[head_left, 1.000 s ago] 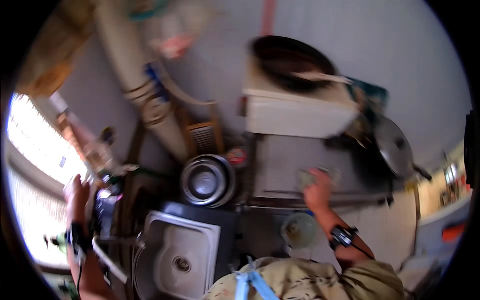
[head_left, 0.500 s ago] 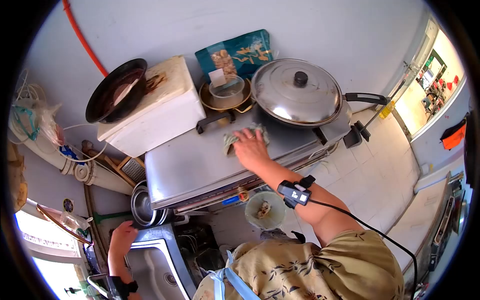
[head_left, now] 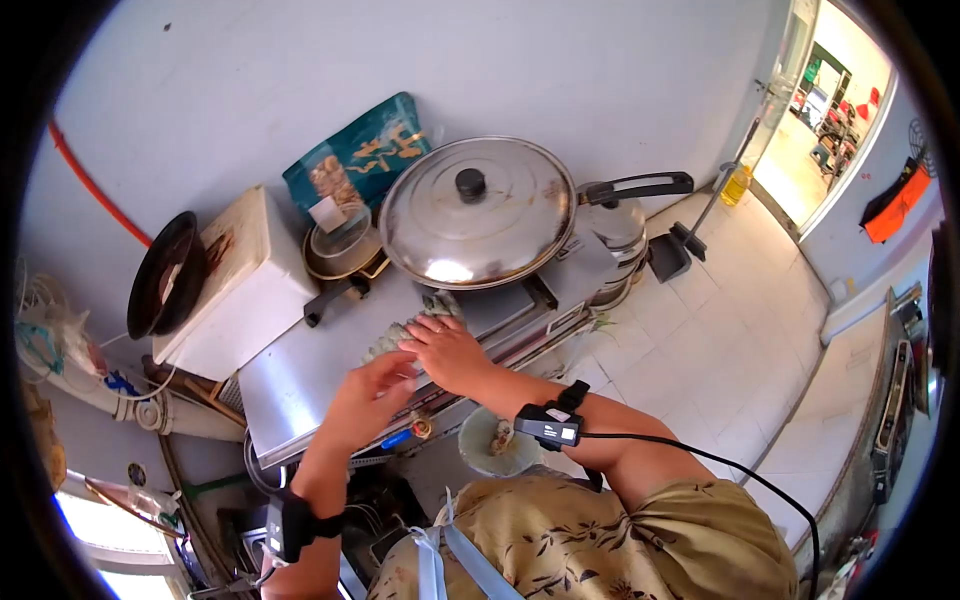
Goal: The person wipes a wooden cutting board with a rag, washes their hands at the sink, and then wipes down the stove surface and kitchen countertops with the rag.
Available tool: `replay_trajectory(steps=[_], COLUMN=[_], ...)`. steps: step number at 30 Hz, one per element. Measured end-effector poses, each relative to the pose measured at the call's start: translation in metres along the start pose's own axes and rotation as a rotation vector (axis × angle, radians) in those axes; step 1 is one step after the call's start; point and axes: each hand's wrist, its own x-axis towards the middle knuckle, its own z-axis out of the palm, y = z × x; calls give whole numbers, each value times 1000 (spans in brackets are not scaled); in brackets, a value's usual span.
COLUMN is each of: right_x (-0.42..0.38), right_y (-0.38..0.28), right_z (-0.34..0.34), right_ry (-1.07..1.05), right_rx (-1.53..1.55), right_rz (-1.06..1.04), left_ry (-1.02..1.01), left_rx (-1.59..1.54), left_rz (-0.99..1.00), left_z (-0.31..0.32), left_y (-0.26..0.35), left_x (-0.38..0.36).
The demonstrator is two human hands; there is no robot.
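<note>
My right hand (head_left: 445, 352) lies open, fingers over one cloth (head_left: 385, 343) on the worktop (head_left: 290, 388) — just in front of one lidded pan (head_left: 470, 225). My left hand (head_left: 368, 400) is beside it, fingers bent — whether it grips anything, I cannot tell. One white box (head_left: 240, 312) carries one black pan (head_left: 150, 282).

A pale grey-green cloth (head_left: 384, 344), rumpled, with darker patches at its far end, lies on the steel counter (head_left: 290, 385). It is bunched in uneven folds and stretches slantwise, its far end just beside the lidded pan (head_left: 480, 225). The right hand (head_left: 447, 352) covers its middle; the left hand (head_left: 368, 398) is at its near edge, contact unclear.
</note>
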Motion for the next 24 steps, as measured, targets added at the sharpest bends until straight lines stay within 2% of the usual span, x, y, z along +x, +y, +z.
replay_trajectory(steps=[6, 10, 12, 14, 16, 18, 19, 21, 22, 24], right_x=[-49, -93, -119, -143, -158, -172, -178, -183, -180, -168], right_y=[39, 64, 80, 106, 126, 140, 151, 173, 182, 197], right_z=[-37, -68, -87, -100, -128, -158, -167, -183, -193, -219], right_ry=[101, 99, 351, 524, 684, 875, 875, 1060, 1054, 1185], right_rx=[52, 109, 299, 698, 1009, 1388, 1383, 1366, 1369, 1423], right_rz=[12, 179, 342, 601, 866, 1010, 1011, 995, 993, 956], left_ry=[-252, -323, -353, -350, -397, -407, -412, -405, -395, -393], left_rx=[-135, -229, -430, -412, -440, -469, -500, -519, -536, -544], left_rz=[5, 104, 182, 179, 73, 25, -22, -53, -90, -106], left_z=[48, 72, 90, 105, 117, 128, 133, 141, 144, 146], left_y=[39, 63, 80, 94, 101, 97, 94, 85, 80, 71], left_x=[30, 59, 78, 92, 99, 107, 111, 116, 117, 111])
